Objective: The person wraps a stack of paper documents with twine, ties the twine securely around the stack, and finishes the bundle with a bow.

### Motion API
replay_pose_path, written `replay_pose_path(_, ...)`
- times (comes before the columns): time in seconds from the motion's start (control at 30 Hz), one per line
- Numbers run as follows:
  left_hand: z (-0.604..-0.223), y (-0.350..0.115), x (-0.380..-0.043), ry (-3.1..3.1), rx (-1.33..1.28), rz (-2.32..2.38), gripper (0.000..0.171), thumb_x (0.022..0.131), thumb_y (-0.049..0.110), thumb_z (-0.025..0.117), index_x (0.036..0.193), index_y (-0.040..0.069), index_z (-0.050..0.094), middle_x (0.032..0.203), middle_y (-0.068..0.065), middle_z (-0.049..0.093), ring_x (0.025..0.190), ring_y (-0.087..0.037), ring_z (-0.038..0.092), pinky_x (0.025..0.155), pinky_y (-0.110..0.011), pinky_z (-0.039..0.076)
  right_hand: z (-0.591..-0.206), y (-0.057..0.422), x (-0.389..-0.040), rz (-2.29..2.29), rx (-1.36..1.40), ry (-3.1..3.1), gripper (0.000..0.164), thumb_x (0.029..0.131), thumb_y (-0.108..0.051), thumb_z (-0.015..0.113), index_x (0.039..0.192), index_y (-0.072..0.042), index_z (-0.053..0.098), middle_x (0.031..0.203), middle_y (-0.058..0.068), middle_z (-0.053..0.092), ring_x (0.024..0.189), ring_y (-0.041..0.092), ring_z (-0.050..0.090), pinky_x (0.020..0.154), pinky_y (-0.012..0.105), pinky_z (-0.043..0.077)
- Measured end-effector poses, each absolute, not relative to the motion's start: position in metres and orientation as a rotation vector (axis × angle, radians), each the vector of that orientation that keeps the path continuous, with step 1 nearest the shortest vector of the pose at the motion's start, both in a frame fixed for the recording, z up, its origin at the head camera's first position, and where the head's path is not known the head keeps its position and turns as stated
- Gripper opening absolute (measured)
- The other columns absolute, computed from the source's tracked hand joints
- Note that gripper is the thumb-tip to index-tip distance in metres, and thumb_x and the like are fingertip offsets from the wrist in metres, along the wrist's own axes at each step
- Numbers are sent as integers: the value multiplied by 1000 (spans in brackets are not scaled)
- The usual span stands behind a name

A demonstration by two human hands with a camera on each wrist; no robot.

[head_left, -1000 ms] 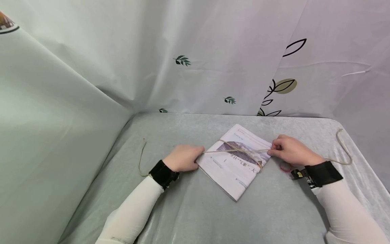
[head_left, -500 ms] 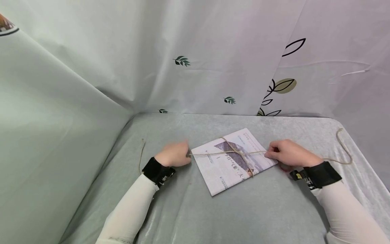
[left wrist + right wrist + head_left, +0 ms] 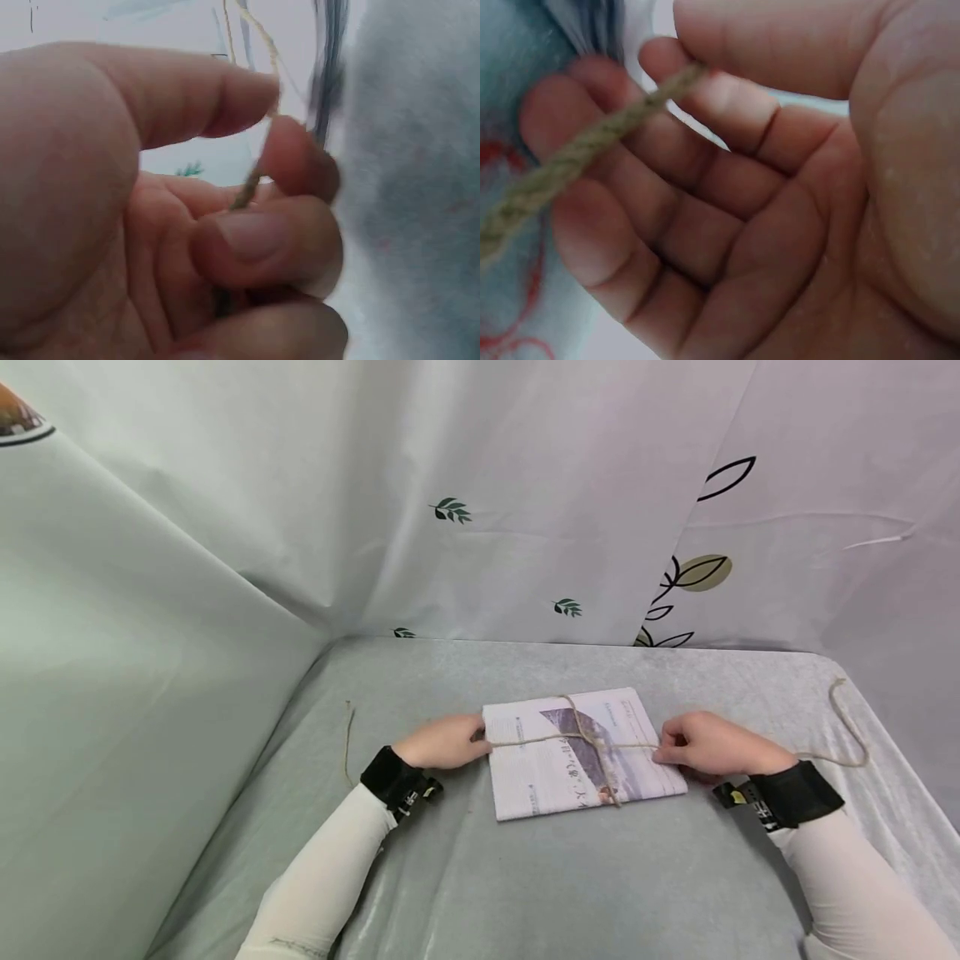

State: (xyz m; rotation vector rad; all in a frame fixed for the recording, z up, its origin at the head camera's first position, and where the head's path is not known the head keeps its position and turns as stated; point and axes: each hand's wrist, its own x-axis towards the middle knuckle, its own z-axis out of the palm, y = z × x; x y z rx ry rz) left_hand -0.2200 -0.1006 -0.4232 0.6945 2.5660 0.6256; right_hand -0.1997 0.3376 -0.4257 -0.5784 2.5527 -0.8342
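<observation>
A folded newspaper bundle (image 3: 517, 785) lies on the table between the hands, several sheets thick. Twine (image 3: 540, 740) runs across its top both ways and crosses near the middle. My left hand (image 3: 444, 742) pinches the twine at the bundle's left edge; in the left wrist view the cord (image 3: 246, 193) passes between thumb and index finger and into the curled fingers. At the right edge, my right hand (image 3: 712, 745) pinches the other side of the twine between thumb and index finger. The right wrist view shows that cord (image 3: 570, 161) leading away over loosely bent fingers.
One loose twine tail (image 3: 347, 743) lies on the cloth left of my left wrist. Another tail (image 3: 847, 727) curves near the table's right edge. Grey cloth (image 3: 585, 893) covers the table, with fabric walls behind and at the left. Red marks (image 3: 532, 285) show below the right hand.
The bundle has turned from a diamond slant to nearly square with the table. My left hand moved left, then back right, keeping the twine pinched. My right hand has dropped slightly nearer.
</observation>
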Motion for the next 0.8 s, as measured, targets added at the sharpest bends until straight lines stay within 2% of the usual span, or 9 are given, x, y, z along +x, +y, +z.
replay_pose_path(0.07,-428,-101,-223,2567,666,672,51,115,30,61,158,3,58,136,-13,71,100,-19,62,94,-42,53,-426,337,-199,-855,-600,2505,38,106,-26,78,75,-15,60,61,-5,56,47,11,50,48,30,44)
replay_pose_path(0.1,-430,-102,-225,2563,648,698,54,116,33,60,161,3,54,144,-13,68,107,-20,62,100,-44,52,-426,337,-199,-862,-615,2487,38,106,-27,79,75,-15,61,63,-5,58,48,10,49,49,29,44)
replay_pose_path(0.17,-435,-103,-229,2539,623,773,55,117,35,58,162,3,53,147,-14,67,113,-21,61,107,-46,50,-427,336,-200,-883,-647,2448,36,106,-29,79,77,-14,63,67,-4,63,51,9,49,49,28,42)
replay_pose_path(0.27,-441,-105,-234,2542,608,829,51,119,33,53,159,1,55,137,-13,69,112,-23,62,104,-46,50,-430,335,-202,-913,-679,2395,33,107,-31,78,80,-14,67,72,-3,68,55,9,52,50,27,41)
replay_pose_path(0.33,-446,-109,-237,2586,620,833,46,119,31,51,151,-1,60,127,-12,69,107,-23,62,98,-44,51,-432,335,-203,-938,-674,2363,30,108,-31,77,84,-14,70,74,-2,69,57,10,54,51,26,41)
replay_pose_path(0.43,-443,-113,-238,2640,593,800,35,118,25,53,134,-3,66,114,-12,68,97,-22,62,89,-41,51,-433,338,-205,-978,-627,2338,27,110,-28,74,88,-12,71,75,2,68,54,12,53,47,28,43)
replay_pose_path(0.53,-435,-115,-237,2644,566,769,23,117,20,55,113,1,68,97,-9,63,83,-20,57,80,-38,47,-433,342,-206,-1012,-576,2327,27,112,-26,71,91,-9,71,76,5,67,49,14,51,43,32,45)
replay_pose_path(0.63,-435,-120,-240,2636,591,741,27,118,20,55,99,6,68,84,-5,56,74,-18,51,74,-36,42,-434,345,-207,-1032,-542,2328,28,113,-26,68,92,-9,70,76,6,66,47,16,50,42,35,46)
replay_pose_path(0.8,-452,-134,-255,2630,655,731,37,118,27,57,85,13,63,76,-1,50,68,-18,49,69,-36,41,-435,347,-207,-1034,-503,2349,32,113,-29,69,89,-8,69,73,7,63,45,17,48,42,38,47)
